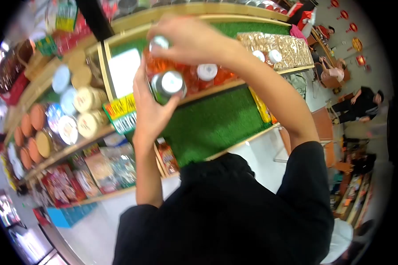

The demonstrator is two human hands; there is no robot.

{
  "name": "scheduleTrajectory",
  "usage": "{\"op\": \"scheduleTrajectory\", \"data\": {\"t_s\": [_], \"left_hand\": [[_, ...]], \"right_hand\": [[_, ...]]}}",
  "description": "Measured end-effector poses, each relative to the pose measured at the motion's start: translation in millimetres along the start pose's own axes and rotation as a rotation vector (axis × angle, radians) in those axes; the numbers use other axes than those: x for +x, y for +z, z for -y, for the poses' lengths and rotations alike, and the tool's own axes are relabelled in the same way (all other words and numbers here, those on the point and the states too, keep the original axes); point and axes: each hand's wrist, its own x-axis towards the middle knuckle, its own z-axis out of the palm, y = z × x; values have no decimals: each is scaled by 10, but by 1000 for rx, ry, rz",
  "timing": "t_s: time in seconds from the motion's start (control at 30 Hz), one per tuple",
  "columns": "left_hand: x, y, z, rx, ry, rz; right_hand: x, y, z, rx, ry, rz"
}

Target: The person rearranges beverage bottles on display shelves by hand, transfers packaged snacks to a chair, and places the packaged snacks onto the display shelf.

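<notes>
My left hand [151, 110] reaches up to a dark bottle with a white cap [171, 82]. Its thumb is on one side and its fingers on the other, closed around the bottle. Just beyond it, my right hand [192, 39] is curled around the top of an orange-red bottle [157, 63], beside its white cap [159, 43]; the hand is a little blurred. More white-capped bottles with orange-red contents [207, 73] stand to the right on the same shelf, partly behind my right forearm. A white card [124, 70] lies left of my hands.
Lidded tubs [89, 100] line the shelf at left, next to a yellow-green price sign [120, 112]. A lower green-lined shelf [212, 123] holds a bottle [167, 155]. Clear packs [276, 46] lie at right. Beyond the shelf, several people [362, 104] are in the room.
</notes>
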Motion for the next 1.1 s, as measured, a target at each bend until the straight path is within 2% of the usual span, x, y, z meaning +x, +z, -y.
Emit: {"op": "scheduleTrajectory", "data": {"t_s": [0.07,0.1,0.13,0.17,0.2,0.23,0.27,0.33,0.37,0.4,0.43,0.47,0.5,0.53,0.6,0.67,0.73,0.77,0.8,0.87,1.0,1.1], "left_hand": [[-135,-74,-54,-15,55,-97],[-299,-58,18,-125,128,-245],[-503,-6,101,-249,205,-381],[-728,45,184,-424,147,-364],[-960,94,277,-599,93,-348],[-1171,132,374,-458,-85,-202],[-1387,193,504,-321,-258,-53],[-1970,479,933,-300,-583,158],[-2335,568,1147,-373,-741,222],[-2710,614,1338,-450,-899,283],[-3044,646,1505,-448,-910,266],[-3358,652,1653,-651,-1263,215],[-3572,638,1747,-858,-1610,152],[-3702,617,1794,-857,-1617,135],[-3892,586,1859,-1101,-1918,-140],[-4165,621,1949,-1140,-1973,-251],[-4410,635,2016,-1188,-2005,-246],[-4482,637,2026,-1200,-1985,-209],[-4432,635,1950,-1075,-2013,-254],[-4468,648,1930,-1147,-2006,-391],[-4391,616,1993,-1297,-1887,-516],[-4316,544,1994,-1311,-1905,-469]], "right_hand": [[-230,-181,141,95,101,-255],[-403,-280,251,192,-18,-459],[-601,-339,443,344,-15,-591],[-948,-189,561,410,67,-584],[-1238,-30,621,623,46,-376],[-1405,356,698,652,-42,-403],[-1513,676,778,611,35,-262],[-1788,1460,836,801,552,55],[-1926,1881,756,787,693,221],[-2071,2272,675,847,772,289],[-2274,2679,614,838,787,273],[-2466,2978,569,845,779,288],[-2622,3239,545,835,864,400],[-2722,3449,545,822,947,514],[-2826,3761,597,817,940,592],[-2897,3942,669,813,935,689],[-2789,4144,691,840,925,755],[-2804,4345,662,717,847,816],[-2688,4342,730,725,835,823],[-2539,4317,812,709,931,911],[-2497,4512,975,646,795,1002],[-2506,4546,1031,592,794,1032]]}}
